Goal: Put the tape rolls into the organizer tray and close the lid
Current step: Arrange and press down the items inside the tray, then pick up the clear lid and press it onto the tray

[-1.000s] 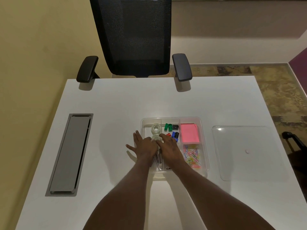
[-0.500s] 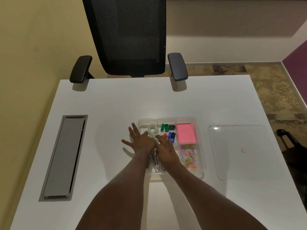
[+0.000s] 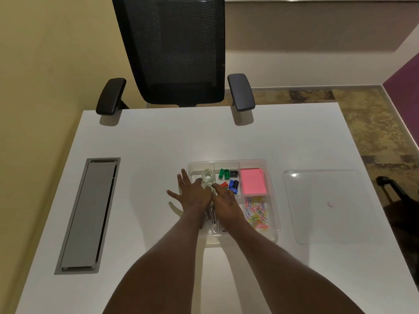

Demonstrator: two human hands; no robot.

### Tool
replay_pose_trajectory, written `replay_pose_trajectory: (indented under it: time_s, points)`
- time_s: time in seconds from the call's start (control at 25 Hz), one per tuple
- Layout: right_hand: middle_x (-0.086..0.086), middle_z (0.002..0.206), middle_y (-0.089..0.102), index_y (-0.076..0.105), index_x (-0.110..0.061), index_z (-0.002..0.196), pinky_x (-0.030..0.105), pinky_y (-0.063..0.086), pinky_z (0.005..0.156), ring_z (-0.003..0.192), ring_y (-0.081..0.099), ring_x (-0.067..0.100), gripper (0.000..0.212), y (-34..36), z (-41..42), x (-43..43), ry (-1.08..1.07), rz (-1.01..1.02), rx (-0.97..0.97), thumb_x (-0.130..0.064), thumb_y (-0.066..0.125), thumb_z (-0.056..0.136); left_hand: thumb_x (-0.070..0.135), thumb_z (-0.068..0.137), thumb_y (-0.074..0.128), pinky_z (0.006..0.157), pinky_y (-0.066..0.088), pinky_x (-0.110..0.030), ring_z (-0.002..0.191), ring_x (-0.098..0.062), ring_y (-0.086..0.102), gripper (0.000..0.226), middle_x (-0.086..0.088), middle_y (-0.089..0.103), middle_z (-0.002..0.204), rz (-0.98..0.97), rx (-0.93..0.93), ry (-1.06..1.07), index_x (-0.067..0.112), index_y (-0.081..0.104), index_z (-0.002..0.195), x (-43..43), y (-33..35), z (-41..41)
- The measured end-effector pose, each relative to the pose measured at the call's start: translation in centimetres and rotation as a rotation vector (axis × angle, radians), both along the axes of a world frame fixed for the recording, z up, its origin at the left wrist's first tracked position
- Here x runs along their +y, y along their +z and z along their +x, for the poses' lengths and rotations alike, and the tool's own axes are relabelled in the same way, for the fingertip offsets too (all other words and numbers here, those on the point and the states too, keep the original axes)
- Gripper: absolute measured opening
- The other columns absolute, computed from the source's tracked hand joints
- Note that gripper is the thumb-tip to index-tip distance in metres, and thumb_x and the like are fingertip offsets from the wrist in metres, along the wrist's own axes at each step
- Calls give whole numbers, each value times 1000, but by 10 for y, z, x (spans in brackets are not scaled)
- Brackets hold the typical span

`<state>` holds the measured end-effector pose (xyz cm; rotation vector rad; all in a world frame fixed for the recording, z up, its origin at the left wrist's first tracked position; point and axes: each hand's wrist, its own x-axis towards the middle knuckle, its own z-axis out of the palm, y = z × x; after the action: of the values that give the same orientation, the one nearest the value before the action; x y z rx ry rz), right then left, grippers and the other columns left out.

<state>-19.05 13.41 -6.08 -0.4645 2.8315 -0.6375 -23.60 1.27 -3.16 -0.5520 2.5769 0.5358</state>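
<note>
Both hands rest over the tray's (image 3: 271, 177) left side: the left hand (image 3: 192, 196) flat with fingers spread, the right hand (image 3: 224, 200) loosely curled, its grip impossible to tell. A clear tape roll (image 3: 208, 175) sits in the tray's far-left compartment, and the lid (image 3: 326, 205) lies right of the tray.

Dim, soft shadows, wide-angle edge warping
</note>
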Motion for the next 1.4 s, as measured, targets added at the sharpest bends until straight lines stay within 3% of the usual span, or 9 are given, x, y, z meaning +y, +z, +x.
replay_pose_trajectory:
  time_s: [0.16,0.32,0.4,0.6,0.92,1.08,1.28,1.4]
  points:
    - [8,167,24,28,-14,158,35,4,128,156,17,24,50,9,4,-1,-19,-9,-29,-30,36,111,53,103,41,121,-5,-74,161,-24,-11,49,-2,-6,175,4,56,8,35,49,149,-2,7,9]
    - [13,161,37,41,-11,153,44,19,126,151,32,30,52,22,15,-1,35,86,100,-25,55,105,45,105,41,123,1,-69,162,-23,-2,47,-5,7,174,-8,147,45,28,48,149,-6,17,26]
    - [13,161,36,41,-11,152,46,19,126,152,31,32,52,31,20,0,20,120,41,-22,56,104,39,106,43,124,10,-66,160,-24,11,43,-7,22,168,-46,208,80,24,52,145,-6,23,36]
    - [16,142,61,62,-6,134,48,45,113,135,55,33,43,51,43,16,23,211,153,-16,70,94,34,106,43,122,20,-59,152,-23,28,40,-3,35,162,-93,242,37,22,52,144,-2,38,71]
    - [12,158,42,44,-11,149,48,24,125,148,37,32,49,76,80,67,-48,284,35,-21,57,103,40,108,41,122,21,-58,152,-26,30,44,-5,33,164,-126,205,-83,21,44,147,51,52,120]
    - [14,147,56,56,-8,140,46,45,112,135,55,32,49,84,93,117,-74,327,73,-26,68,96,33,106,43,121,23,-57,152,-29,32,45,-6,37,162,-76,242,-106,18,45,148,100,59,135]
    - [11,156,42,41,-8,148,41,35,112,140,43,30,45,76,95,191,-76,386,58,-23,31,107,34,106,44,123,17,-61,154,-28,29,47,-7,35,164,-43,244,-148,19,42,151,161,55,139]
    - [11,148,50,46,-7,144,41,41,104,130,51,31,44,78,92,237,-124,445,54,-20,35,104,30,106,45,123,14,-64,154,-28,29,49,-8,34,163,24,239,-152,17,38,153,205,50,134]
